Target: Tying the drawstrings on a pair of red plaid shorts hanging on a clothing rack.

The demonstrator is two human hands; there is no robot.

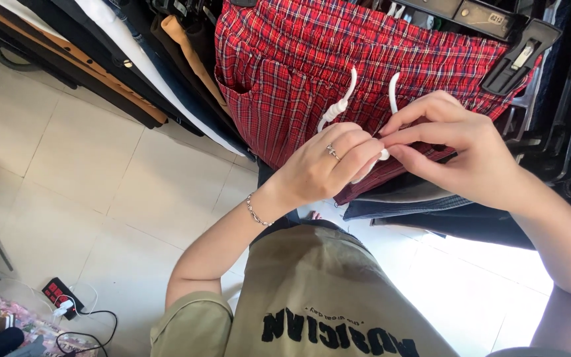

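Drawstring (338,106), white cord, two strands: where does it sit?

— Between both hands. Left hand (318,168), ring and bracelet on it, has its grip closed on the cord's lower end; right hand (457,149) pinches the same end from the other side, fingertips of the two touching.

— Item behind the grips?

— Red plaid shorts (312,59), elastic waist, hung from a black clip hanger (497,26). Both cord strands run up from the grips to the waistband.

— Just under the right grip?

— Dark folded garments (418,205), stacked, touching the shorts' hem.

— Left of the left grip, farther off?

— Row of hanging clothes (133,59), dark, white and tan, above a pale tiled floor (87,165).

— Well below-left of the grips?

— Black power strip (57,294) with a white plug and cable, on the floor.
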